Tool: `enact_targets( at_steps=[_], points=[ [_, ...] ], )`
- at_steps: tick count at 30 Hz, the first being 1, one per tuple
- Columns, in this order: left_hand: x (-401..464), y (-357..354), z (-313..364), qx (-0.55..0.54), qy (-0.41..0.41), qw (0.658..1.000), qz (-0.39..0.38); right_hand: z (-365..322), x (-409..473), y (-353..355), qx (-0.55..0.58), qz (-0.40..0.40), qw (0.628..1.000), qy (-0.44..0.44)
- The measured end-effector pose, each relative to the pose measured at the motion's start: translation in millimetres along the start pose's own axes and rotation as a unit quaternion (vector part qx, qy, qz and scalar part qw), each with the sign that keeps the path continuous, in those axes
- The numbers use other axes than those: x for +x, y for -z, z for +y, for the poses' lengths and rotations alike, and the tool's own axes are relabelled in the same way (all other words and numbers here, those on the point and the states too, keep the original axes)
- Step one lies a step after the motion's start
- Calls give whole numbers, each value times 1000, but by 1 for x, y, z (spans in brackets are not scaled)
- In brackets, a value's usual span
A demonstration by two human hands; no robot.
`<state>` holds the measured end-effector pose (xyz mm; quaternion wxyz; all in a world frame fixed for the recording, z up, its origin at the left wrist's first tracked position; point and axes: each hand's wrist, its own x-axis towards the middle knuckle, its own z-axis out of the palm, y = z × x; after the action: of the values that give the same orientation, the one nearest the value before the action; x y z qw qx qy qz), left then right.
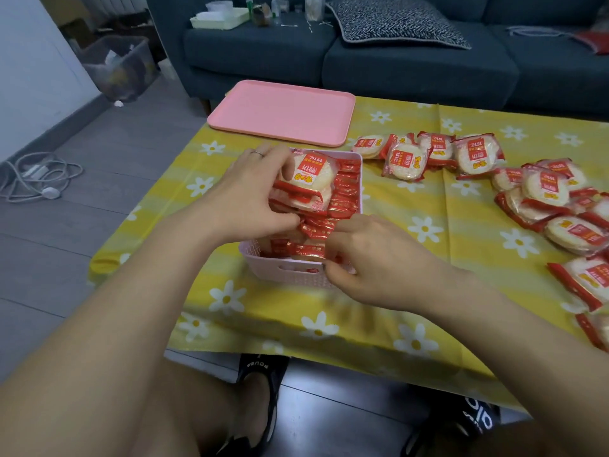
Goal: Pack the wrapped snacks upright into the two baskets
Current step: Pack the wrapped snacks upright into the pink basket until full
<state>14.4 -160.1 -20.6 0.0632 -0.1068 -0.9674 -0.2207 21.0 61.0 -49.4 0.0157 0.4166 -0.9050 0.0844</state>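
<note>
A pale pink woven basket (290, 275) stands on the yellow flowered tablecloth, filled with red-and-white wrapped rice crackers standing on edge. My left hand (253, 192) grips a small stack of wrapped crackers (309, 179) at the basket's far left part, thumb under and fingers over them. My right hand (369, 255) pinches the edge of a red wrapper (313, 249) at the basket's near right corner. Only one basket is in view.
Loose wrapped crackers (543, 189) lie scattered over the table's right side, reaching its right edge. A pink tray (283, 110) lies at the far left corner. A dark sofa stands behind the table, and my knees and sandals are below its near edge.
</note>
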Motion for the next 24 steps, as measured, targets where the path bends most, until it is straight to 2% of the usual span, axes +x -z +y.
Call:
enact_targets(
  at_steps=[4,8,11,14,16,18,21,24],
  points=[
    [-12,12,9,-20,37,998,-44,-7,1,0,25,27,999,22],
    [-22,-4,11,11,79,972,-221,-14,2,-7,10,-49,998,31],
    [-18,-18,7,35,84,948,-306,-9,2,-10,-26,-22,999,7],
    [-13,-30,7,12,74,937,-341,-5,1,-9,-21,34,999,-7],
    [-11,-39,8,2,58,936,-347,-4,0,-10,-8,38,999,-15],
    [-9,-43,8,-12,52,935,-350,-1,-1,-11,-12,9,1000,-13],
    [-6,-42,7,-20,87,929,-359,4,-3,-11,-22,-38,999,6],
    [-1,-44,5,-3,111,924,-366,5,-3,-9,-31,-48,998,9]
  ],
)
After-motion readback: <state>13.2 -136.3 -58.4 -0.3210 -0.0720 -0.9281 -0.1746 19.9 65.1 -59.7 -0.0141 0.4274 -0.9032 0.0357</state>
